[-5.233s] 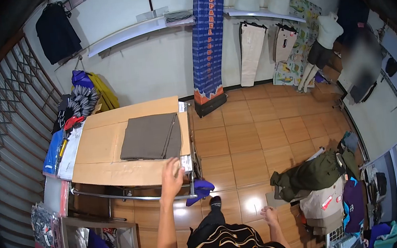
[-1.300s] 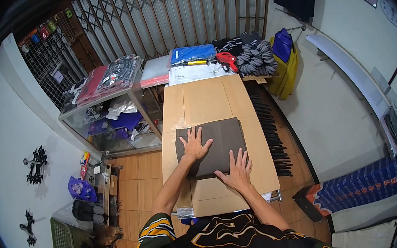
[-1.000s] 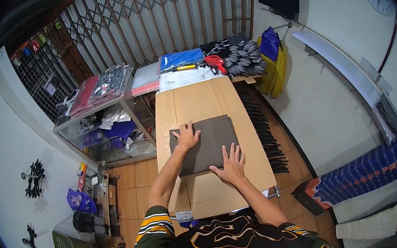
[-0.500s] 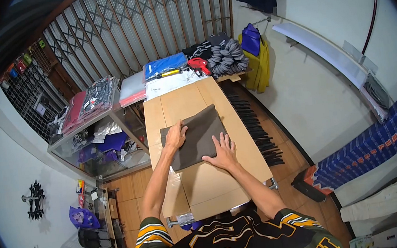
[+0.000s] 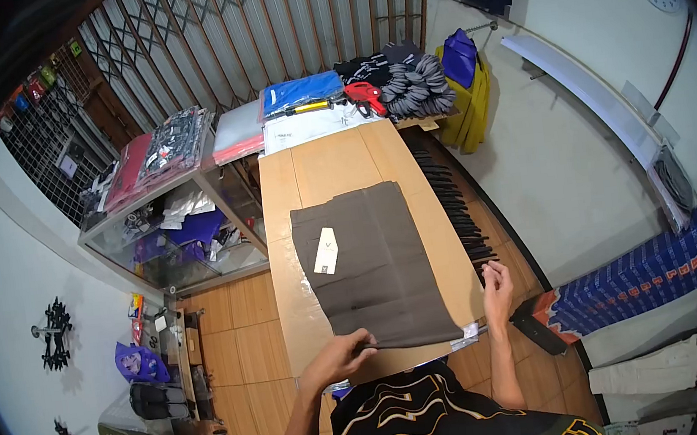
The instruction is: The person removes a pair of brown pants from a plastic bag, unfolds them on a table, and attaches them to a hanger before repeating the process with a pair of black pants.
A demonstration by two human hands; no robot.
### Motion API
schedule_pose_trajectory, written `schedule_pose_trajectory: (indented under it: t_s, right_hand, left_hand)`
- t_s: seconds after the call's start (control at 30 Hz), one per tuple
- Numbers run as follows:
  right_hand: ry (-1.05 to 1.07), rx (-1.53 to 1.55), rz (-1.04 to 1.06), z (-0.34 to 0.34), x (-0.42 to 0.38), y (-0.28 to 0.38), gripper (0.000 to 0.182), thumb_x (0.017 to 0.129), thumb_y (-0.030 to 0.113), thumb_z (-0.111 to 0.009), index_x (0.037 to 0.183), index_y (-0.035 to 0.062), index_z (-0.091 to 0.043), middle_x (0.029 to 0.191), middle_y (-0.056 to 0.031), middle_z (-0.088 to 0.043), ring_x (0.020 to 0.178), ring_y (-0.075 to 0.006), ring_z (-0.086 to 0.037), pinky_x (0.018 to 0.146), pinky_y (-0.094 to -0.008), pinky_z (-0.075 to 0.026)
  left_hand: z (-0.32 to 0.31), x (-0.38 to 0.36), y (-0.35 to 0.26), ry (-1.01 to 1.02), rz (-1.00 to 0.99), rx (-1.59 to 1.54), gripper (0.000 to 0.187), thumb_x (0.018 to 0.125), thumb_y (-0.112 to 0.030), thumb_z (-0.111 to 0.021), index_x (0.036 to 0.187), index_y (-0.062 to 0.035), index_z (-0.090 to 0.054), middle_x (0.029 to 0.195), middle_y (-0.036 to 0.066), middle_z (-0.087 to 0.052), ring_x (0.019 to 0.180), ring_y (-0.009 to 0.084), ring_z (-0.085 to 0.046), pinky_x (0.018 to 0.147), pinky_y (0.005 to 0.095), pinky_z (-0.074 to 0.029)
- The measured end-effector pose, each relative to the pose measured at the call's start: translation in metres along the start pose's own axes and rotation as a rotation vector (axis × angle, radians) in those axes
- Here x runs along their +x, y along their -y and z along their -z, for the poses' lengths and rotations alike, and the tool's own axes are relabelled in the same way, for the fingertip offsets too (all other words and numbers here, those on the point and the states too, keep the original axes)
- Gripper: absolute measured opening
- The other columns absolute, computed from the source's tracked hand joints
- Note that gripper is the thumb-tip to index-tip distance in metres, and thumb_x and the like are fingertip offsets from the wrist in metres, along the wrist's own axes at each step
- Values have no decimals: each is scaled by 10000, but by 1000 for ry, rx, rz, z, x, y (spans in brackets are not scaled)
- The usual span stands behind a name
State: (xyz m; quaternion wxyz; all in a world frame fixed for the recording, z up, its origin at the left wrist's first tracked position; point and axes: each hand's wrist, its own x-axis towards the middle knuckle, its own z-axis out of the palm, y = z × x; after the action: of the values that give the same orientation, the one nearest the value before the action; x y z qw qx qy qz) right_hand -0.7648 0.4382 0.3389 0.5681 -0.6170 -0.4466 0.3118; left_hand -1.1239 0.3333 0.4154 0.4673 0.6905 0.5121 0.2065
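Note:
A dark brown folded cloth (image 5: 378, 257) lies on the cardboard-topped table (image 5: 330, 164), with a cream tag (image 5: 326, 251) on its left part. My left hand (image 5: 346, 359) pinches the near left edge of the cloth. Raised off the table's right side is my right hand (image 5: 496, 280), its fingers curled together; whether something small is between them is hidden. A whitish label (image 5: 465, 337) shows at the near right corner of the cloth.
Behind the table are a blue packet (image 5: 301, 93), a red tool (image 5: 365, 97) and bundled grey cloths (image 5: 416, 90). A glass cabinet (image 5: 180, 227) stands on the left. Black hangers (image 5: 453, 206) line the right side; a blue patterned roll (image 5: 635, 276) is farther right.
The cloth has been opened out toward me and now shows its tag. My left hand moved to its near edge; my right hand left the cloth and moved right, its spread fingers now closed.

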Motion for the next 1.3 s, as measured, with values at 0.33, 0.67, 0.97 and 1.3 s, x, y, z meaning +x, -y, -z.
schedule_pose_trajectory:
  t_s: [0.33, 0.67, 0.97, 1.3]
  right_hand:
    - [627, -768, 475, -93, -107, 56, 771, 879, 500, -703, 1492, 101, -460, 1553, -269, -361, 1449, -492, -290, 1111, -729, -217]
    - [759, -927, 550, -110, -131, 26, 884, 889, 668, -609, 1581, 169, -375, 1629, -345, -160, 1490, -591, -106, 1072, -826, -116]
    - [712, -933, 579, -109, -131, 25, 876, 894, 664, -594, 1582, 169, -374, 1635, -320, -185, 1495, -570, -132, 1090, -806, -130]
    - [479, -4, 117, -70, -124, -5, 375, 1038, 299, -518, 1302, 40, -582, 1240, -204, -682, 1090, -372, -679, 990, -524, -507]
  left_hand:
    - [53, 118, 34, -276, -126, -128, 494, 920, -329, -761, 1275, -31, -589, 1187, 195, -697, 1156, 336, -671, 979, 417, -524]
    - [111, 287, 105, -634, 389, 305, 928, 830, -329, -823, 1522, -27, -285, 1481, 319, -421, 1388, 480, -396, 1109, 570, -385]
    - [111, 301, 104, -647, 204, 26, 373, 822, -286, -839, 1056, -31, -700, 1019, 168, -743, 1032, 299, -695, 918, 385, -516]
    - [2, 85, -25, -249, -149, -448, 221, 923, -217, -757, 1004, -76, -607, 965, -55, -576, 975, 74, -510, 895, 266, -427]
